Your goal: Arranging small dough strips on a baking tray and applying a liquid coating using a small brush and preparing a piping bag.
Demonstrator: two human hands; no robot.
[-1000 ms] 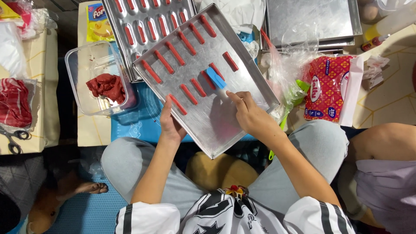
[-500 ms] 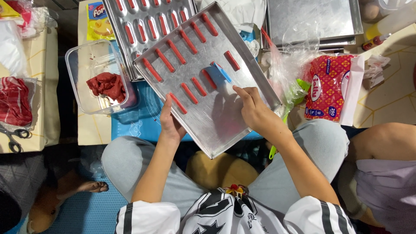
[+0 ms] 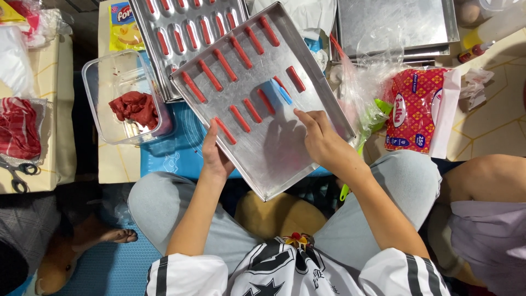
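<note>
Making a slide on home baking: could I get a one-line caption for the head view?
Left hand steadies a metal tray of red dough sticks while the right hand reaches in.

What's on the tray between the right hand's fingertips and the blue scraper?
Only bare metal of the tray lies between the right hand and the blue scraper in the head view; the nearest red stick lies just left of that stretch.

the tilted baking tray (image 3: 285,159) is brushed metal with a dull sheen, and the red dough strips (image 3: 239,118) on it look smooth and matt. the tub (image 3: 104,87) is clear glossy plastic; the red packet (image 3: 413,109) is shiny printed film.
</note>
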